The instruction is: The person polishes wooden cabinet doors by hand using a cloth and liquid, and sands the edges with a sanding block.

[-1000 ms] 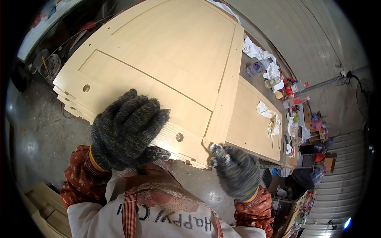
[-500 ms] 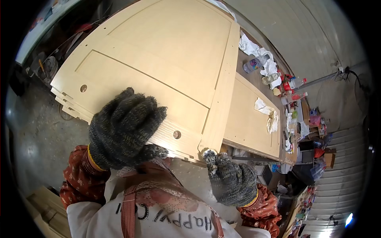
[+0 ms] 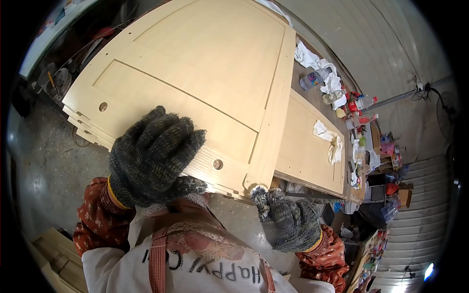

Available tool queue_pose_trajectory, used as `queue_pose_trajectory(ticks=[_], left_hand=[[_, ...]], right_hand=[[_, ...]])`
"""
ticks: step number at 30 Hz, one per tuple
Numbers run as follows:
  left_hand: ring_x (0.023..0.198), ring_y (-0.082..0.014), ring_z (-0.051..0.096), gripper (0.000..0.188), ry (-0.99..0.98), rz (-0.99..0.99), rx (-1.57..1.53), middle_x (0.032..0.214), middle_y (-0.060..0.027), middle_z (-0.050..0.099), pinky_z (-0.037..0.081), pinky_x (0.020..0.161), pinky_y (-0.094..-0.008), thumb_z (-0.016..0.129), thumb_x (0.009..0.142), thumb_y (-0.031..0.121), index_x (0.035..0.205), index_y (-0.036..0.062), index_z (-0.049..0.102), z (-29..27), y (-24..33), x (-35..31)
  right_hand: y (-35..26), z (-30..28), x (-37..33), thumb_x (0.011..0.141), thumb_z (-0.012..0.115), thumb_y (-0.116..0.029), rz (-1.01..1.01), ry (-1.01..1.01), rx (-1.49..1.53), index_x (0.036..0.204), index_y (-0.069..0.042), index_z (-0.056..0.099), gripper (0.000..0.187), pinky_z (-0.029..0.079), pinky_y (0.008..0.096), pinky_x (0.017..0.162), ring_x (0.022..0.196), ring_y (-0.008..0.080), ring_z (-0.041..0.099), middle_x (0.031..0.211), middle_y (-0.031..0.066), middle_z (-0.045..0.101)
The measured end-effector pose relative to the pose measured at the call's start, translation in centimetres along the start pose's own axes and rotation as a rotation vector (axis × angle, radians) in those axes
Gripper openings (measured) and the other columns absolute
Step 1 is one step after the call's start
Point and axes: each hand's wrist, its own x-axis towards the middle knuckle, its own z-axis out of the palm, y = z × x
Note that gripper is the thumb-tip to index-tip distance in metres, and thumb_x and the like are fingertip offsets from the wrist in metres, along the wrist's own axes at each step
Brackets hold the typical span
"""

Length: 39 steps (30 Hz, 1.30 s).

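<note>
A pale cream wooden door panel [image 3: 205,58], with grooved lines and round holes, lies on top of a stack of similar panels. My left hand [image 3: 151,158], in a dark grey knitted glove, rests on it near the close edge. Its fingers are stretched out and its thumb lies along that edge. My right hand [image 3: 290,219], in a matching glove, is at the panel's near right corner. Its fingers are curled, and a pale-smeared fingertip meets a small whitish bit [image 3: 257,188] at the corner. Whatever lies inside those fingers is hidden.
A lower cream panel [image 3: 300,146] with a crumpled, stained cloth [image 3: 330,141] lies to the right. Beyond it are white rags [image 3: 308,56], a clear plastic jar [image 3: 310,80] and several bottles [image 3: 361,103]. Brown panels or boards [image 3: 58,254] stand at the lower left.
My right hand has shifted slightly right and down along the corner, with its fingertip still at the edge. My left hand stays almost in place on the panel.
</note>
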Motion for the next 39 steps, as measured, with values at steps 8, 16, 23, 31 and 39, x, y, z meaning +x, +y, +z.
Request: queue_pose_trajectory(ticks=[8, 16, 23, 31, 39], left_hand=[[0.106, -0.0360, 0.062, 0.067, -0.028, 0.007, -0.003, 0.120, -0.0154, 0.062, 0.049, 0.096, -0.0543, 0.058, 0.086, 0.063, 0.120, 0.0067, 0.066, -0.1, -0.1, 0.0], [0.106, -0.0369, 0.062, 0.068, -0.018, 0.006, -0.002, 0.120, -0.0158, 0.062, 0.049, 0.095, -0.0543, 0.059, 0.085, 0.064, 0.120, 0.0063, 0.066, -0.2, 0.0, 0.1], [0.108, -0.0376, 0.062, 0.068, -0.038, 0.006, -0.011, 0.121, -0.0165, 0.062, 0.049, 0.097, -0.0543, 0.060, 0.083, 0.063, 0.121, 0.0061, 0.066, -0.2, -0.2, 0.1], [0.108, -0.0378, 0.062, 0.069, -0.055, 0.001, -0.028, 0.122, -0.0167, 0.062, 0.048, 0.098, -0.0546, 0.064, 0.081, 0.063, 0.121, 0.0060, 0.066, -0.4, -0.2, 0.2], [0.109, -0.0377, 0.061, 0.071, -0.065, 0.005, -0.018, 0.123, -0.0167, 0.061, 0.048, 0.099, -0.0546, 0.064, 0.080, 0.063, 0.122, 0.0056, 0.067, -0.4, -0.3, 0.2]], right_hand=[[-0.5, -0.1, -0.2, 0.078, 0.070, -0.001, 0.171, -0.068, 0.271, 0.116, -0.001, 0.069, 0.038, 0.048, 0.0350, 0.058, 0.072, 0.0229, 0.065, 0.100, 0.0139, 0.067], [0.6, 1.0, 0.1, 0.082, 0.065, -0.002, 0.599, -0.028, 0.714, 0.131, -0.011, 0.061, 0.050, 0.054, 0.0352, 0.073, 0.081, 0.0239, 0.067, 0.098, 0.0087, 0.069], [0.2, 1.9, 0.1, 0.078, 0.069, 0.000, 0.604, -0.046, 0.893, 0.126, -0.010, 0.064, 0.049, 0.054, 0.0396, 0.067, 0.079, 0.0283, 0.066, 0.093, 0.0118, 0.069], [0.2, 1.0, -0.3, 0.081, 0.059, -0.003, 0.411, -0.133, 0.786, 0.133, -0.010, 0.059, 0.053, 0.055, 0.0387, 0.069, 0.084, 0.0276, 0.068, 0.101, 0.0108, 0.068], [-0.2, 1.1, -1.5, 0.085, 0.054, -0.008, 0.328, -0.190, 0.615, 0.135, -0.003, 0.056, 0.050, 0.049, 0.0455, 0.087, 0.108, 0.0276, 0.064, 0.123, 0.0150, 0.064]])
